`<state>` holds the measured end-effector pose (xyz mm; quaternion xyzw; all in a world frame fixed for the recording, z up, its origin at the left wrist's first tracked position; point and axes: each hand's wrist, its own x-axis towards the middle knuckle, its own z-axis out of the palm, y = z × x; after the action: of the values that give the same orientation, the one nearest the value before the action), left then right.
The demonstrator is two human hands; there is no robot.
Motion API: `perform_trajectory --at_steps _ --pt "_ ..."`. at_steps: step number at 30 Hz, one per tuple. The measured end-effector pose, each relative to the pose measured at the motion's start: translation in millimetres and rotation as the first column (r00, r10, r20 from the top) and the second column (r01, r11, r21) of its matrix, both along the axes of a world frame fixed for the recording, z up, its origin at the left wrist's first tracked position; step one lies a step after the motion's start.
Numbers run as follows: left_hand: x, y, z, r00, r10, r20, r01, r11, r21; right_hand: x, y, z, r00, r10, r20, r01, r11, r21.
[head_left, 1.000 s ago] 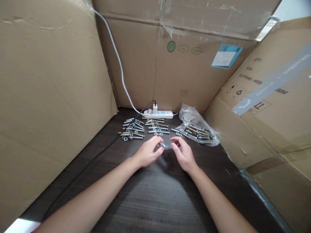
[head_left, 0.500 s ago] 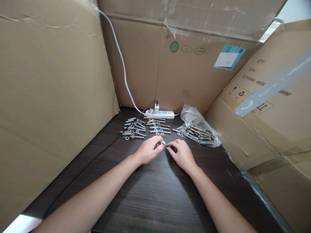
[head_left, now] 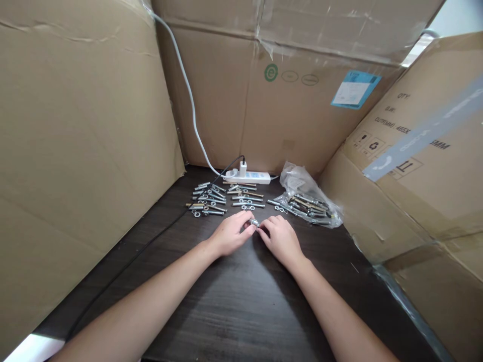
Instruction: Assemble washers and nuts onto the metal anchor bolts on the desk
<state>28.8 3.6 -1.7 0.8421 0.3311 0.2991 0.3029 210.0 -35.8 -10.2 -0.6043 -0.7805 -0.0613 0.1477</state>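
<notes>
Between its thumb and fingers my left hand [head_left: 234, 233] is closed on a short silver metal bolt [head_left: 254, 222], whose end points right. My fingers cover most of its length. The fingertips of my right hand [head_left: 278, 236] meet that end in a pinch, on a small metal ring that is mostly hidden. Both hands are just above the dark table. Beyond them lie loose bolts and sleeves in a left group [head_left: 211, 199] and a middle group [head_left: 247, 196], with washers and nuts among them.
A clear plastic bag [head_left: 298, 178] of bolts lies at the right, with several washers [head_left: 281, 209] beside it. Behind stands a white power strip [head_left: 252, 177]. A black cable [head_left: 151, 239] crosses the dark table [head_left: 234, 301]. Cardboard boxes [head_left: 219, 100] enclose the left, back and right.
My right hand has come left to the bolt's end and its open fingers have closed into a pinch there. My left hand keeps its hold on the bolt. The view has shifted slightly.
</notes>
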Motion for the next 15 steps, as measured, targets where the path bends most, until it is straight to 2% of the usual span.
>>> perform_trajectory --at_steps 9,12,15 --pt "0.0 -1.7 2.9 1.0 0.006 0.004 -0.006 1.0 0.006 3.2 5.2 -10.6 0.993 -0.035 -0.116 0.04 0.998 0.039" --pt "0.4 -2.3 3.2 1.0 0.019 -0.001 -0.019 1.0 0.008 3.5 5.3 -8.4 0.976 -0.041 -0.214 0.055 0.996 0.064" --pt "0.7 -2.5 3.1 0.999 0.036 -0.023 -0.036 0.999 0.019 1.6 0.6 -0.7 0.936 0.019 -0.352 0.036 0.988 0.151"
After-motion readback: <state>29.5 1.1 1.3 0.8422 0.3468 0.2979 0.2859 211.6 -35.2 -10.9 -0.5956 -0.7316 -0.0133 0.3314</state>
